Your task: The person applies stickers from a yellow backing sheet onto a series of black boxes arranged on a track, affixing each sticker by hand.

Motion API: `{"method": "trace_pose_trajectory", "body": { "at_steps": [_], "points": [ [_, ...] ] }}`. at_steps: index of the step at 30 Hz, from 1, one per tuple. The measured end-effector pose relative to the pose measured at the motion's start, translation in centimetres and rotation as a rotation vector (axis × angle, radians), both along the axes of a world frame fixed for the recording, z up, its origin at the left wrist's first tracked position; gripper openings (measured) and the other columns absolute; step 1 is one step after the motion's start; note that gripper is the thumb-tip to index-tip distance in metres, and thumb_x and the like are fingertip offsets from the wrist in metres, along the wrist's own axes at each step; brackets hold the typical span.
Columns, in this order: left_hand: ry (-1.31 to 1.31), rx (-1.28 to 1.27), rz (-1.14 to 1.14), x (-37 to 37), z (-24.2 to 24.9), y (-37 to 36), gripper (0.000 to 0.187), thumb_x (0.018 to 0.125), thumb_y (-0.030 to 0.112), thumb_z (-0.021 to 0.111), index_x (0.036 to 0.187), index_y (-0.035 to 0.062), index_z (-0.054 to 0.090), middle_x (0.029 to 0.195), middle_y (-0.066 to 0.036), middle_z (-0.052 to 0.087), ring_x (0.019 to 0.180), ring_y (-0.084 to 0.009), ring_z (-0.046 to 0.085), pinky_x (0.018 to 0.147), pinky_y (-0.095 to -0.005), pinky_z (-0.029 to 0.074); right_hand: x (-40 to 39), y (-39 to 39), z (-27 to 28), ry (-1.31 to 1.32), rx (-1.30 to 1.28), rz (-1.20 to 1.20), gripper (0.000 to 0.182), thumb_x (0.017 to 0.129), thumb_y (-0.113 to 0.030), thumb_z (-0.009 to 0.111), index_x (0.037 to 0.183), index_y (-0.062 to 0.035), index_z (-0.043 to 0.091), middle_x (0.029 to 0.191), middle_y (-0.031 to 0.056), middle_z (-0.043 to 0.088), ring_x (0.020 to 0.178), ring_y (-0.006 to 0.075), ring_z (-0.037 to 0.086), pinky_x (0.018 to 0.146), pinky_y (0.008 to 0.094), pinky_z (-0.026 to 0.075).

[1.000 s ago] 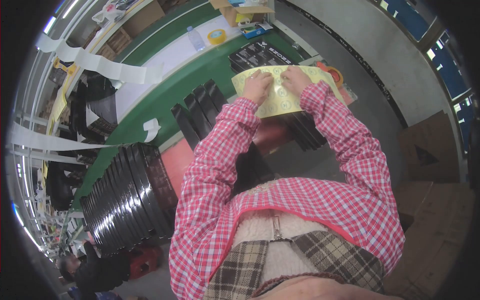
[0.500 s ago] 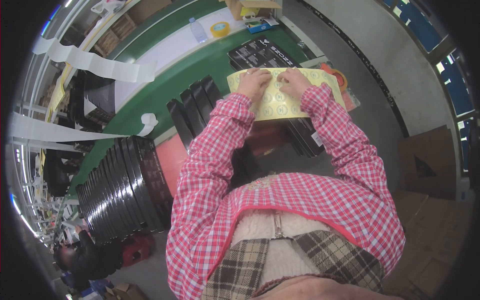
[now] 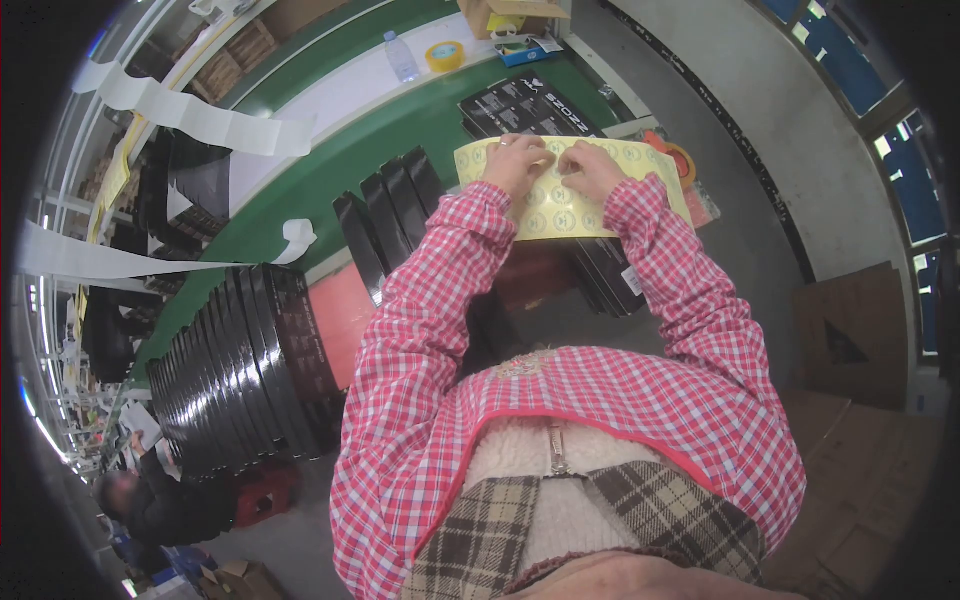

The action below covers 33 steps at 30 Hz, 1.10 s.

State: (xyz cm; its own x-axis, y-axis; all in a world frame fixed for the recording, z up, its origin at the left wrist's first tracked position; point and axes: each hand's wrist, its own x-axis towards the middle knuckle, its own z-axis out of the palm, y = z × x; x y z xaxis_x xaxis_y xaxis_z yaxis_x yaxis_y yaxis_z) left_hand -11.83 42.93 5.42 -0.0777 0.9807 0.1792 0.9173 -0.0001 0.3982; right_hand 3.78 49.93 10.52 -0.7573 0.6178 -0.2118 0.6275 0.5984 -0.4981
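A yellow sheet of round stickers [image 3: 640, 205] lies across the front of the bench, curving down at its near edge. My left hand [image 3: 517, 163] rests on its left half, fingers bent inward. Close beside it, my right hand [image 3: 590, 168] touches the sheet with fingers curled toward the left one. Whether a sticker is between the fingertips is too small to tell. Behind the sheet is a black printed box [image 3: 530, 104]. Several black boxes [image 3: 385, 205] stand on edge to the left.
A long row of black boxes [image 3: 240, 370] stands at the left. White paper strips [image 3: 200, 125] hang there. A bottle [image 3: 401, 58], yellow tape roll [image 3: 444, 56] and orange tape roll [image 3: 684, 165] lie on the bench [image 3: 300, 190]. A person [image 3: 165, 505] is at the lower left.
My two hands have come slightly closer together over the sheet, the left shifting right. The person at the lower left has moved a little. The view has shifted slightly.
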Motion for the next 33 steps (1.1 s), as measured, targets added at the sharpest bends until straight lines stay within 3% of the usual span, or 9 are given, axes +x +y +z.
{"method": "trace_pose_trajectory", "body": {
  "at_steps": [3,6,12,18,24,27,30,33],
  "points": [
    [-0.02,0.033,0.01,0.2,-0.3,0.2,0.012,0.088,0.028,0.056,0.089,0.0286,0.068,0.109,0.004,0.057,0.107,-0.0247,0.04,0.085,-0.0433,0.028,0.5,0.0,-0.2,0.1,-0.043,-0.018,0.009,0.083,-0.01,0.06,0.092,-0.0094,0.057,0.102,0.0093,0.053,0.091,0.0217,0.052,0.084,0.0283,0.046],
    [-0.072,-0.031,0.039,0.4,0.7,-0.1,0.011,0.086,0.024,0.059,0.091,0.026,0.069,0.113,0.001,0.056,0.109,-0.025,0.04,0.089,-0.0442,0.028,0.7,0.1,-0.2,0.162,-0.098,-0.075,0.024,0.085,-0.013,0.057,0.109,-0.0113,0.053,0.111,0.0101,0.05,0.098,0.0233,0.051,0.087,0.0299,0.045],
    [-0.161,0.116,0.044,0.2,-0.4,0.0,0.006,0.081,0.029,0.064,0.078,0.0263,0.068,0.105,0.007,0.059,0.102,-0.0199,0.041,0.083,-0.0399,0.026,0.0,0.5,-0.2,-0.002,0.001,-0.031,0.029,0.09,-0.015,0.052,0.118,-0.0086,0.054,0.119,0.01,0.044,0.103,0.0246,0.051,0.09,0.0311,0.045],
    [-0.159,0.006,0.068,0.5,0.7,-0.2,0.007,0.085,0.023,0.061,0.086,0.0218,0.068,0.111,0.003,0.058,0.108,-0.0223,0.041,0.088,-0.0418,0.027,-0.4,0.4,0.3,-0.065,-0.025,-0.037,0.019,0.089,-0.014,0.055,0.108,-0.0126,0.057,0.112,0.0085,0.05,0.096,0.0228,0.052,0.088,0.0289,0.045],
    [-0.075,-0.075,0.066,1.0,1.5,0.0,0.013,0.087,0.019,0.058,0.092,0.0266,0.068,0.11,0.001,0.054,0.108,-0.0244,0.039,0.088,-0.0438,0.029,-0.4,0.5,0.1,-0.069,-0.02,-0.015,0.023,0.088,-0.017,0.056,0.111,-0.0119,0.055,0.113,0.009,0.05,0.099,0.0235,0.052,0.091,0.0311,0.044],
    [-0.042,-0.082,0.068,0.9,1.2,0.2,0.012,0.088,0.026,0.056,0.09,0.0286,0.068,0.11,0.002,0.053,0.107,-0.0243,0.039,0.085,-0.0433,0.028,-0.2,0.5,-0.3,-0.042,-0.02,-0.022,0.016,0.088,-0.018,0.056,0.103,-0.0125,0.057,0.111,0.0088,0.051,0.097,0.0231,0.052,0.09,0.0302,0.044],
    [-0.063,-0.104,0.074,1.0,1.4,0.3,0.015,0.088,0.021,0.056,0.091,0.029,0.068,0.112,0.003,0.052,0.108,-0.0234,0.037,0.085,-0.042,0.027,0.2,0.5,-0.4,0.043,-0.032,-0.04,0.01,0.088,-0.014,0.057,0.097,-0.0115,0.058,0.108,0.0085,0.052,0.096,0.0227,0.052,0.087,0.0289,0.045],
    [-0.107,-0.076,0.078,0.8,1.1,0.4,0.014,0.087,0.022,0.057,0.088,0.0284,0.068,0.111,0.003,0.053,0.107,-0.0224,0.038,0.086,-0.0425,0.026,0.5,0.4,-0.5,0.146,-0.094,-0.115,0.02,0.087,-0.013,0.054,0.107,-0.0104,0.055,0.107,0.0101,0.05,0.094,0.0227,0.052,0.085,0.0293,0.045]
  ]
}}
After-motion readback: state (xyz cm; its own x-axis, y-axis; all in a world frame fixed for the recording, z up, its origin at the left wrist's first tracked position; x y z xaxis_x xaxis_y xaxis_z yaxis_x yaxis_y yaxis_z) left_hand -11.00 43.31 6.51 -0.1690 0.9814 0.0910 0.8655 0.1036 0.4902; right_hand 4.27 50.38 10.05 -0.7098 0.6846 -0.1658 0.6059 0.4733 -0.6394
